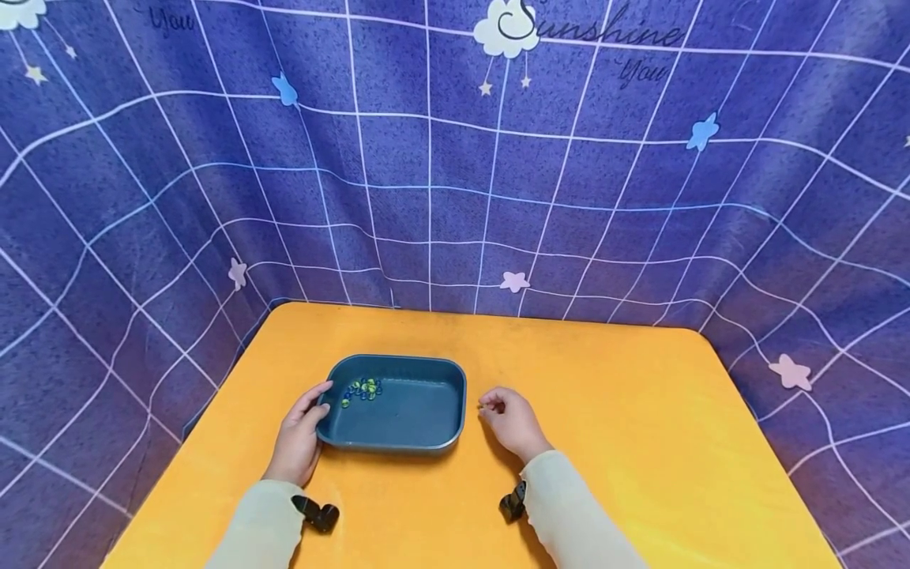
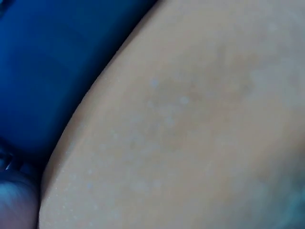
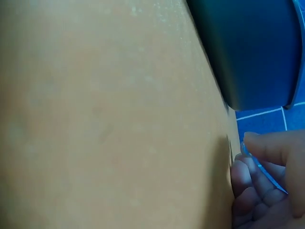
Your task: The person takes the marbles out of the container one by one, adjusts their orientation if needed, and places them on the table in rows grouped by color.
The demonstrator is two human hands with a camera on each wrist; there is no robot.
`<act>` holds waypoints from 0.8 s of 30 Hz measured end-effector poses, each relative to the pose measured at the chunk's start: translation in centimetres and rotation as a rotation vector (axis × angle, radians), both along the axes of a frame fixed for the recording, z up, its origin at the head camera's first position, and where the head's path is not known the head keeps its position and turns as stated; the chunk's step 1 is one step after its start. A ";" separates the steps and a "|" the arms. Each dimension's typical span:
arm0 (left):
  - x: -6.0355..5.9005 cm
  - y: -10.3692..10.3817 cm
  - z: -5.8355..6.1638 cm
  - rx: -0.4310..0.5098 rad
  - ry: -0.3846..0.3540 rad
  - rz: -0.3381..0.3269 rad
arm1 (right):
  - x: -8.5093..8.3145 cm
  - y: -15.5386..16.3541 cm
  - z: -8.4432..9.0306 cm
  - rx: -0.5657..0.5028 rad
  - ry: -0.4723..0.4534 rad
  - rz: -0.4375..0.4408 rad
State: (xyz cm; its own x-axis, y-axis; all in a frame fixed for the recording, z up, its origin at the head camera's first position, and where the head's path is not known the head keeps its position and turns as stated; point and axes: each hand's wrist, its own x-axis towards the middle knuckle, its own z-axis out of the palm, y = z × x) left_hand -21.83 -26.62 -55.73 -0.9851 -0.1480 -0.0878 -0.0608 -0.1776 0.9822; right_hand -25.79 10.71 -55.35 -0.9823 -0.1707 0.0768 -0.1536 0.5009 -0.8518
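Already a small cluster of green, yellow and blue glass marbles (image 1: 363, 388) lies inside the dark teal rectangular plastic tray (image 1: 419, 438), gathered in its far left corner, so part of the collecting looks done. The tray stands on the orange bench (image 1: 640, 442), a little left of the middle, with a blue checked cloth backdrop (image 1: 455, 158) hanging behind. The person's left hand (image 1: 298, 438) rests against the tray's left edge, its grip loosely around the rim, thumb on the lip and fingers along the outer wall, steadying it. The right hand (image 1: 508, 419) lies on the bench just beside the tray's right end, fingers curled in; between thumb and fingertip it appears to pinch one small yellowish marble (image 1: 481, 407), which sits low, at or just above the bench top and still outside the tray. The right wrist view shows the curled fingers (image 3: 257, 176) near the tray's dark wall (image 3: 252, 52), but it is too blurred to show the bead itself; the left wrist view gives only bench and a blue blur. Judging from this, one marble is in hand and has yet to reach the tray, and no other loose marbles can be seen on the bench, so the work seems close to its end.
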 end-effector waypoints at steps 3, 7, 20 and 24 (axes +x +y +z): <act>0.0 -0.1 0.1 0.001 -0.007 -0.001 | 0.1 -0.1 -0.1 0.023 -0.016 0.002; 0.1 -0.2 0.0 -0.004 -0.017 0.003 | 0.2 -0.3 -0.1 0.055 -0.035 0.003; 0.0 -0.1 -0.1 0.000 -0.009 0.001 | 0.2 -0.6 0.1 0.133 -0.012 0.016; 0.0 -0.1 0.0 0.000 0.000 -0.008 | 0.2 -0.6 0.3 0.140 -0.012 0.012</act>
